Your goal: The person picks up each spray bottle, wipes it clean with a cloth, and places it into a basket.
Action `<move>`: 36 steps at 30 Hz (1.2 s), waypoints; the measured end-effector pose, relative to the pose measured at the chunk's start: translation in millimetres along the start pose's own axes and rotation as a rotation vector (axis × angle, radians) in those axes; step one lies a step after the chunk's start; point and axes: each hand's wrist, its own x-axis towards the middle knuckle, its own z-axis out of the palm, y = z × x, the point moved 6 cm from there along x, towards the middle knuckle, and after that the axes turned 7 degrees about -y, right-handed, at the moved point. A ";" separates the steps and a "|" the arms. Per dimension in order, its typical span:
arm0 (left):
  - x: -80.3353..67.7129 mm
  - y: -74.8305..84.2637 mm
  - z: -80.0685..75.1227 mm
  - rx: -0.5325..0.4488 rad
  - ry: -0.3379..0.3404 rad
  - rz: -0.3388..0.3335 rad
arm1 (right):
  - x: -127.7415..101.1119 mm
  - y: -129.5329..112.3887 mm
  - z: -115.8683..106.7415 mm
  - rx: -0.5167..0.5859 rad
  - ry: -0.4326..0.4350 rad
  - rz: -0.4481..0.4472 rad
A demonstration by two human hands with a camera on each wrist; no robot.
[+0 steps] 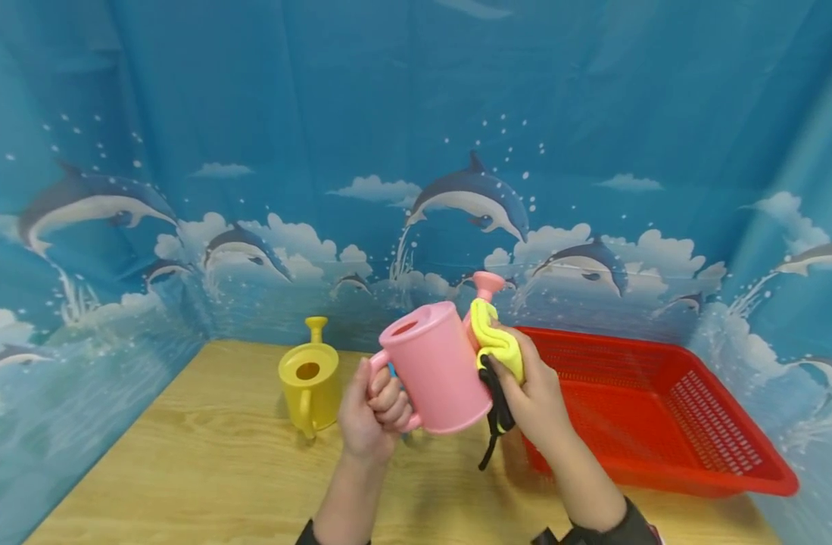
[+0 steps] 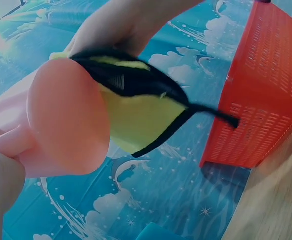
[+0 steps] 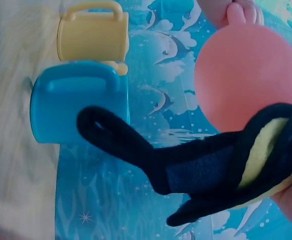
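We are at a screened-off tabletop spot: a dolphin-print sheet (image 1: 361,98) hangs behind and on both sides of a wood-grain table (image 1: 197,431), hiding whatever lies beyond, so we cannot tell whether this is a home, workshop or studio

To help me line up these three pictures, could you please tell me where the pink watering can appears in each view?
Head: the pink watering can is near the centre, slightly low and right.
Left wrist: the pink watering can is at the left, its base towards the camera.
Right wrist: the pink watering can is at upper right, base towards the camera.
Shared landmark: the yellow-and-black cloth, seen in all three.
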 end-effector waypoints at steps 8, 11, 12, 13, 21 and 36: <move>-2.0 -8.1 2.7 -0.050 -0.007 -0.058 | 17.6 1.0 -3.2 -0.067 0.015 0.070; -1.3 -4.9 3.2 -0.044 -0.019 -0.031 | 20.8 -2.4 -3.9 -0.046 -0.009 0.074; -0.9 -3.4 2.9 -0.041 -0.020 -0.022 | 21.2 -3.3 -3.9 -0.036 -0.018 0.075; -0.3 -1.7 2.6 -0.038 -0.021 -0.013 | 21.3 -3.8 -3.7 -0.027 -0.030 0.075; 2.7 4.8 -2.5 -0.008 0.006 0.009 | 10.8 0.3 5.7 0.104 -0.057 -0.014; -5.3 6.5 -12.9 0.029 0.177 -0.004 | -26.9 4.0 21.1 0.289 -0.081 -0.005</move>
